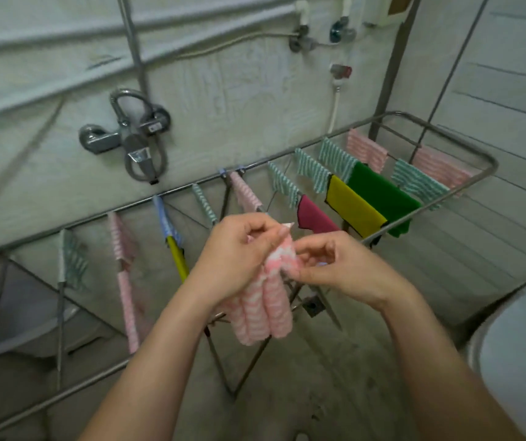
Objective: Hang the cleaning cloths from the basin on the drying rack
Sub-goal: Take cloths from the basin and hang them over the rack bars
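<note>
Well along: drying rack (446,132) carries many hung cloths (379,192) from 9 to 2 o'clock, bare rails (484,224) at 3 o'clock; left hand (239,249) and right hand (341,268) pinch a bunched pink-striped cloth (268,307) in curled fingers (315,249) at centre, not yet hung; what remains in the basin cannot be told.

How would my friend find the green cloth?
Find the drying rack below the wall taps. On its right half, past the dark pink cloth and yellow cloth, hangs the green cloth. It alone is plain green; the striped cloths beside it are teal and white.
</note>
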A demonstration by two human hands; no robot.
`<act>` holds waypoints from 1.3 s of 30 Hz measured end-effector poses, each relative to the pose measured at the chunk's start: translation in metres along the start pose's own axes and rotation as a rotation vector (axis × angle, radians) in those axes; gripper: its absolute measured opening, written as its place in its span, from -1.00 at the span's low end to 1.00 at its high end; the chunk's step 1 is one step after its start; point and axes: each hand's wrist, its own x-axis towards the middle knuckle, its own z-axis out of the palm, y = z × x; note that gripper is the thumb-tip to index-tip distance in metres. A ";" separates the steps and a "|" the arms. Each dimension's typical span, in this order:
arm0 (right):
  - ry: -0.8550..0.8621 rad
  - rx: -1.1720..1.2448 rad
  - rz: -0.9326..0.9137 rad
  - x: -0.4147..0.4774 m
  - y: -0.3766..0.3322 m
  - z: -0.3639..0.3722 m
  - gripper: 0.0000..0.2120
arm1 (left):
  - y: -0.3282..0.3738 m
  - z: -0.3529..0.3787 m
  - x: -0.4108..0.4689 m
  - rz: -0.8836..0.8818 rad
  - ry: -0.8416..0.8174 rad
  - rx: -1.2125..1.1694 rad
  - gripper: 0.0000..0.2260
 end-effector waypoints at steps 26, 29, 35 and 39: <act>-0.285 -0.797 -0.538 0.259 -0.057 0.196 -0.91 | -0.084 -0.175 -0.141 -0.441 1.034 0.475 -0.88; -0.220 -0.746 -0.550 0.284 -0.050 0.228 -0.84 | -0.098 -0.185 -0.153 -0.516 1.077 0.424 -0.86; -0.264 -0.913 -0.403 0.308 -0.009 0.265 -0.84 | -0.136 -0.168 -0.163 -0.727 0.948 0.240 -0.86; -0.349 -0.880 -0.306 0.308 -0.001 0.274 -0.82 | -0.150 -0.154 -0.170 -0.751 0.927 0.036 -0.83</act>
